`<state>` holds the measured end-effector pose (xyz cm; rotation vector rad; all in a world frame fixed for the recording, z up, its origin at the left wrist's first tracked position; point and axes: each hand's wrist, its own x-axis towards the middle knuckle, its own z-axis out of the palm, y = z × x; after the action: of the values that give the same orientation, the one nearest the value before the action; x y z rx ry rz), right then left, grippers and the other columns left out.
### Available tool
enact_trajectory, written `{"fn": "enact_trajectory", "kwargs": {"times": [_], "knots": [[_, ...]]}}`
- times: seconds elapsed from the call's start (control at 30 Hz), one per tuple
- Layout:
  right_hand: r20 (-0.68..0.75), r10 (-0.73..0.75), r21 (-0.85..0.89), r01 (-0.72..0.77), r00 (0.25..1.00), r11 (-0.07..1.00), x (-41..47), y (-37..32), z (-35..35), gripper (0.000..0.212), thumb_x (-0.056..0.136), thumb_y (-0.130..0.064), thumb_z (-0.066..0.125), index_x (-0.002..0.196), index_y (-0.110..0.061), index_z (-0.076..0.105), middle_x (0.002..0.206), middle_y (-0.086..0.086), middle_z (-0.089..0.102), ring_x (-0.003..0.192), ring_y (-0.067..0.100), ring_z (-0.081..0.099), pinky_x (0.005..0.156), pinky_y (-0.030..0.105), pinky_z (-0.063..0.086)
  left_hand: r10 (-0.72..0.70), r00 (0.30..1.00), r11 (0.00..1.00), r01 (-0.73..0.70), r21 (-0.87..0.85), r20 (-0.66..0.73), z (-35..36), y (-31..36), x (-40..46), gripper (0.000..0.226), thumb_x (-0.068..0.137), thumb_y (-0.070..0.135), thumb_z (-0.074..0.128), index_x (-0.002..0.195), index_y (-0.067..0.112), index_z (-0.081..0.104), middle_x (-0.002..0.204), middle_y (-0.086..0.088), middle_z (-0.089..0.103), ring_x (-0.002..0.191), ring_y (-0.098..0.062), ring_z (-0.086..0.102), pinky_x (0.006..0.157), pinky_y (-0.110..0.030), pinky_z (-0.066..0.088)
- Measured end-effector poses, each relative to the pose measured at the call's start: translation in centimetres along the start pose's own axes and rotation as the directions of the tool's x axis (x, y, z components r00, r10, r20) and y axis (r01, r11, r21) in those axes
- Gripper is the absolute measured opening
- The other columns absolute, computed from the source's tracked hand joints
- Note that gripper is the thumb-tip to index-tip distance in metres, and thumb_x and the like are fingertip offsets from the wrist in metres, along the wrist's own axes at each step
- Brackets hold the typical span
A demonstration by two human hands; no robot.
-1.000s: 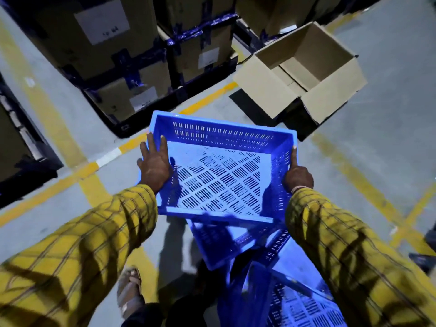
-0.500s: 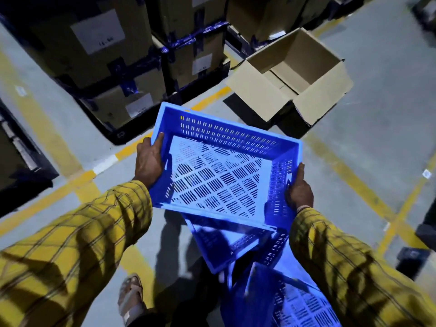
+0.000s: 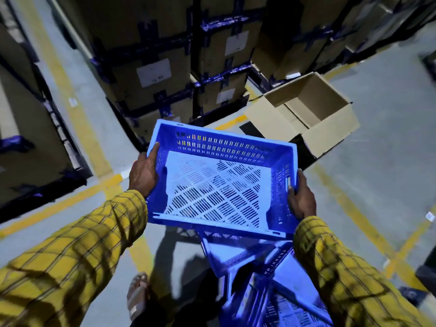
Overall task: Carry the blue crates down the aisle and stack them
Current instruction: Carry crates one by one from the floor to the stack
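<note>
At frame centre, held above the floor: blue crate point(image 3: 219, 182), open side up, carried between both hands. Left hand point(image 3: 143, 172) at the crate's 9 o'clock wall, thumb lying along the rim, fingers wrapped under the outside. Right hand point(image 3: 302, 199) at the 3 o'clock wall, just below the handle slot, thumb on the rim, fingers curled around the outer face. Both sleeves yellow plaid.

At 6 o'clock, below the held crate: more blue crates point(image 3: 266, 286), tilted and partly overlapped; exact count cannot be told. One sandalled foot point(image 3: 138, 296) at 7 o'clock.

At 1 o'clock, an open cardboard box point(image 3: 304, 114) on the floor, flaps spread, just beyond the crate's far corner. At 12 o'clock, stacked cartons point(image 3: 165, 67) with white labels and dark strapping, on a dark pallet. Further dark racking point(image 3: 30, 138) at 9 o'clock. Grey floor point(image 3: 377, 161) with yellow lines crossing at 8 and 4 o'clock.

Crate appearance: rectangular, slotted side walls, base perforated in a diagonal grid pattern, pale blue where lit, near wall lower than the others. No contents visible.
</note>
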<state>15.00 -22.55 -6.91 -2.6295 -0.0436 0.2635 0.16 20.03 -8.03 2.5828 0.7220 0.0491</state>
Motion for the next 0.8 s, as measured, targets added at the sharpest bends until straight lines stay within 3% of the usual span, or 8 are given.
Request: {"fn": "enact_trajectory", "kwargs": {"times": [0.17,0.37,0.6,0.8], "knots": [[0.036,-0.094,0.028,0.093,0.995,0.995,-2.2,-5.2,-2.7,0.066,0.099,-0.018,0.048,0.157,-0.028,0.016,0.141,0.02,0.051,0.119,0.042,0.055,0.092,0.041,0.044,-0.085,0.995,0.994,0.081,-0.079,-0.048,-5.7,-2.0,-3.9,0.086,0.085,0.001,0.053,0.157,0.025,0.011,0.122,-0.028,0.048,0.109,-0.047,0.052,0.089,-0.051,0.043],[0.067,-0.16,0.021,0.159,0.985,0.987,-4.4,-11.3,-4.4,0.067,0.097,-0.012,0.049,0.156,-0.027,0.02,0.137,0.022,0.051,0.119,0.04,0.054,0.096,0.043,0.043,-0.225,0.964,0.963,0.198,-0.184,-0.142,-11.9,-4.6,-9.3,0.071,0.09,0.003,0.049,0.154,0.019,0.024,0.127,-0.027,0.052,0.112,-0.044,0.055,0.092,-0.049,0.045],[0.122,-0.275,0.046,0.271,0.954,0.961,-8.7,-18.7,-3.8,0.066,0.096,-0.01,0.049,0.155,-0.026,0.024,0.141,0.022,0.049,0.124,0.038,0.052,0.104,0.04,0.04,-0.377,0.906,0.909,0.322,-0.266,-0.194,-18.5,-9.0,-16.9,0.074,0.086,-0.004,0.05,0.154,0.017,0.029,0.132,-0.027,0.054,0.116,-0.043,0.054,0.096,-0.043,0.042],[0.182,-0.316,0.015,0.319,0.931,0.948,-12.5,-24.3,-1.4,0.068,0.096,-0.012,0.051,0.155,-0.03,0.023,0.127,0.028,0.055,0.112,0.044,0.057,0.097,0.045,0.044,-0.476,0.863,0.844,0.394,-0.365,-0.17,-22.4,-13.9,-23.5,0.074,0.088,-0.001,0.048,0.155,0.02,0.024,0.142,-0.02,0.049,0.123,-0.038,0.053,0.102,-0.04,0.044]]}}
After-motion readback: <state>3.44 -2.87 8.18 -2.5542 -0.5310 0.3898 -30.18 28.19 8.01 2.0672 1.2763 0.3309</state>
